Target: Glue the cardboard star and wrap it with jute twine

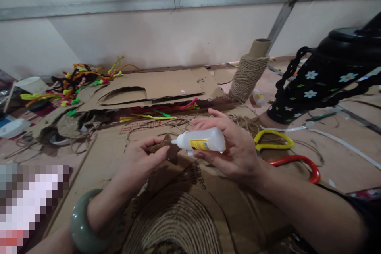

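My right hand [229, 143] is wrapped round a small white glue bottle [212, 139] with a yellow label, tipped so its nozzle points left. The nozzle tip is at a small brown piece [172, 152], perhaps cardboard, that my left hand [149, 154] pinches between thumb and fingers. A wet-looking shine shows on that piece. Below both hands, a coil of twine [181, 214] in curved rows lies on a printed cardboard sheet [104, 174]. Scissors with one yellow and one red handle [274, 141] lie beside my right wrist, their blades hidden.
A cone of twine [248, 73] stands at the back, near a black flowered tumbler [321, 75] on the right. Behind my hands lies cut cardboard [169, 83]. Colourful pipe-cleaner-like strands [80, 81] are heaped at left. A blurred-out rectangle [26, 202] fills the lower left.
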A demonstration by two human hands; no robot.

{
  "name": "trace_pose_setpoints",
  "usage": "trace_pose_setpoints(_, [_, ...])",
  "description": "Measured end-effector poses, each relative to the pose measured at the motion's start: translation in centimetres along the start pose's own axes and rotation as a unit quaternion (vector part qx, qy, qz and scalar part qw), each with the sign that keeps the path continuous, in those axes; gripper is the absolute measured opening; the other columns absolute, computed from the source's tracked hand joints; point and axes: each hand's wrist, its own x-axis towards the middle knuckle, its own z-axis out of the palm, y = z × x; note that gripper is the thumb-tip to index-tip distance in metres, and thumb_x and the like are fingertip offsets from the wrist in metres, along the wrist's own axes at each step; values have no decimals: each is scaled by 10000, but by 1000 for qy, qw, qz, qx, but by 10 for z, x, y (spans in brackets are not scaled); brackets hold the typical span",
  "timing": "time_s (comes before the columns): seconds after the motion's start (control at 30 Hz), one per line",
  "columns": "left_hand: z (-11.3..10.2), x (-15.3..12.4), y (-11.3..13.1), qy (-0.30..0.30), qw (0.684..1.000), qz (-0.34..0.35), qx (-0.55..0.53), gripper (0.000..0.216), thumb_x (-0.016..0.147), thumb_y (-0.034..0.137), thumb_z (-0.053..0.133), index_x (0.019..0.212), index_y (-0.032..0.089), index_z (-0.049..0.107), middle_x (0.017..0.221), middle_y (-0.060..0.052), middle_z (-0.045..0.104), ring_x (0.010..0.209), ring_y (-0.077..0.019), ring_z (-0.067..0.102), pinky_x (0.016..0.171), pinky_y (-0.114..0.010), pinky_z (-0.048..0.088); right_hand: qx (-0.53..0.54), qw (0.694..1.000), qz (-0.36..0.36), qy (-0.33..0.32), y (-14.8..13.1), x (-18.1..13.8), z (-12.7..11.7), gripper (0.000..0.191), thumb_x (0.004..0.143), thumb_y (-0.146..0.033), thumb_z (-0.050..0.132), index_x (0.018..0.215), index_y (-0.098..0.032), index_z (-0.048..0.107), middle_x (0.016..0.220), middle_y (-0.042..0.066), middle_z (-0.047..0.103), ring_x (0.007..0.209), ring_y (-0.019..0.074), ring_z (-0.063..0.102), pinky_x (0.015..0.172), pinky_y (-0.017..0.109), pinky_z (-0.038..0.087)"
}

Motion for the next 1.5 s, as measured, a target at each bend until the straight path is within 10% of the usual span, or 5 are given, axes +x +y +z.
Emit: trace_pose_setpoints(1.5, [0,3,-1,-4,1000,-7,13,177,655,307,715,752,164,675,650,-9,684,554,-104,586,520,-200,435,-14,1000,-13,8,-3,0,-1,312,736,-304,691,966,-187,516,918,41,699,925,183,680,1051,427,347])
